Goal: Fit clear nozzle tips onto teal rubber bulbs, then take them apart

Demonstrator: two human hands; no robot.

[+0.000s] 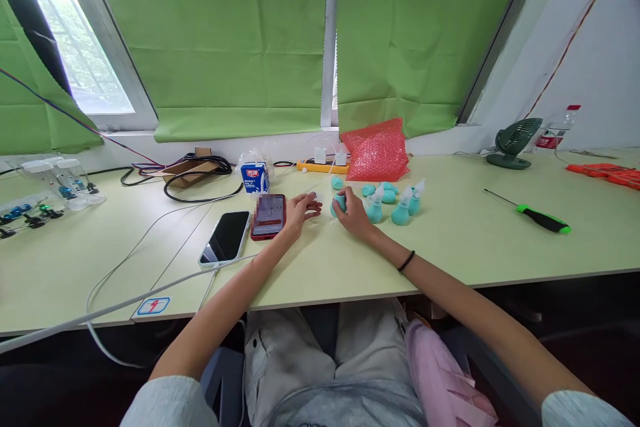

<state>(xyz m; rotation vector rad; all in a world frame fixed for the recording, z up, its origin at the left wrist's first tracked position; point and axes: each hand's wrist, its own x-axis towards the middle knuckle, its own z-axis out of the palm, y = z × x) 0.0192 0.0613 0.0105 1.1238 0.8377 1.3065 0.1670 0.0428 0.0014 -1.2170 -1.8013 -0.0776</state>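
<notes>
My right hand [353, 215] is closed around a teal rubber bulb [338, 204], just above the table. To its left, my left hand [301, 211] has its fingers bent, with a small clear tip [319, 197] at the fingertips, hard to make out. Beside my right hand stand several teal bulbs with clear nozzles, among them a near bulb syringe [400, 215] and another bulb syringe [374, 211]. Behind these lie several teal bulbs without visible nozzles, such as a loose bulb [389, 196]. One more bulb [337, 183] sits behind my right hand.
Left of my left hand lie a lit phone [269, 217] and a dark-screened phone [225, 238]. A blue carton [255, 177], yellow power strip [320, 167] and red bubble-wrap pouch [376, 152] stand behind. A screwdriver [543, 218] and green fan [514, 142] are right; a white cable [165, 288] crosses left.
</notes>
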